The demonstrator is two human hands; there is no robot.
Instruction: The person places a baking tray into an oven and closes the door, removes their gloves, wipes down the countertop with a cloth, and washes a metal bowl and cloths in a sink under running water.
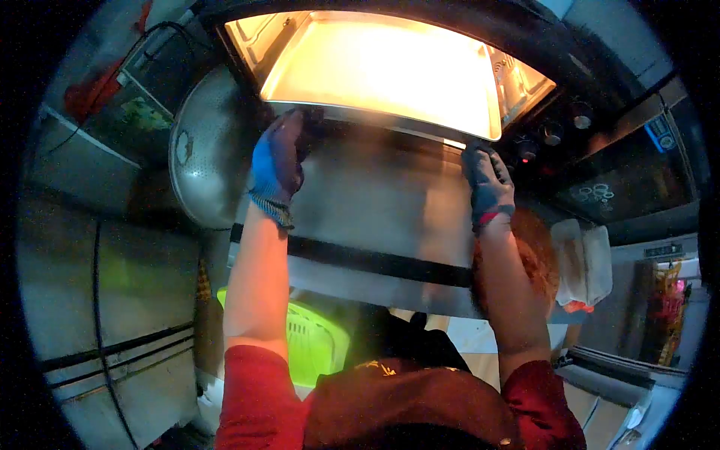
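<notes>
A wide metal baking tray (pixel 379 117) sits partly inside a lit oven (pixel 529 97), its front edge towards me. My left hand (pixel 276 165), in a blue and dark work glove, is closed at the front left corner of the tray; its fingertips are lost in shadow. At the front right corner, my gloved right hand (pixel 489 180) has its fingers bent around the tray's edge. The glass oven door (pixel 367 199) is folded down below the tray, between my forearms. Glare washes out the tray's surface, so I cannot tell if anything lies on it.
Left of the oven stands a large perforated metal bowl (pixel 201 154). Control knobs (pixel 553 135) line the oven's right side. Clear plastic containers (pixel 583 259) and a reddish-brown round thing (pixel 536 259) are by my right forearm. A bright green basket (pixel 319 341) is below the door.
</notes>
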